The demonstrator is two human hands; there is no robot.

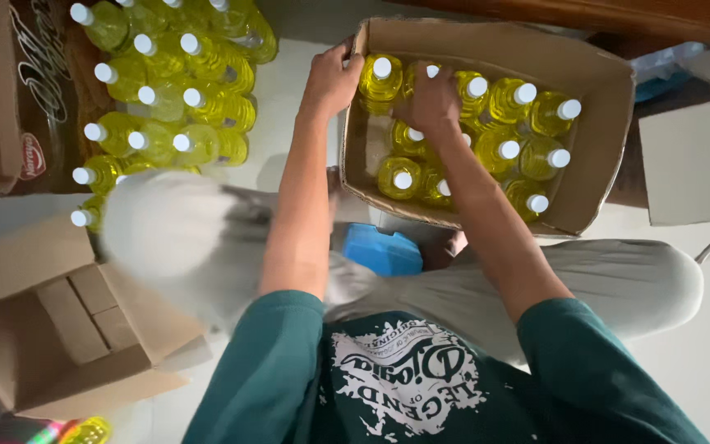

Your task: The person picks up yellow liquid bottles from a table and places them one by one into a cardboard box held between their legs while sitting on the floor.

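Pale floor (289, 123): hands (433, 99) on bottles (503, 123) inside carton (610, 123).

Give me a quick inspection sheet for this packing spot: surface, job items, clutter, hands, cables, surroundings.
Surface: pale floor.
Job items: open cardboard box packed with upright yellow bottles, white caps.
Clutter: empty carton lower left; blue object by the knees.
Hands: left hand grips the box corner; right hand sits on bottles inside.
Cables: nothing seen.
Surroundings: loose bottle group on the floor, another white box at right.
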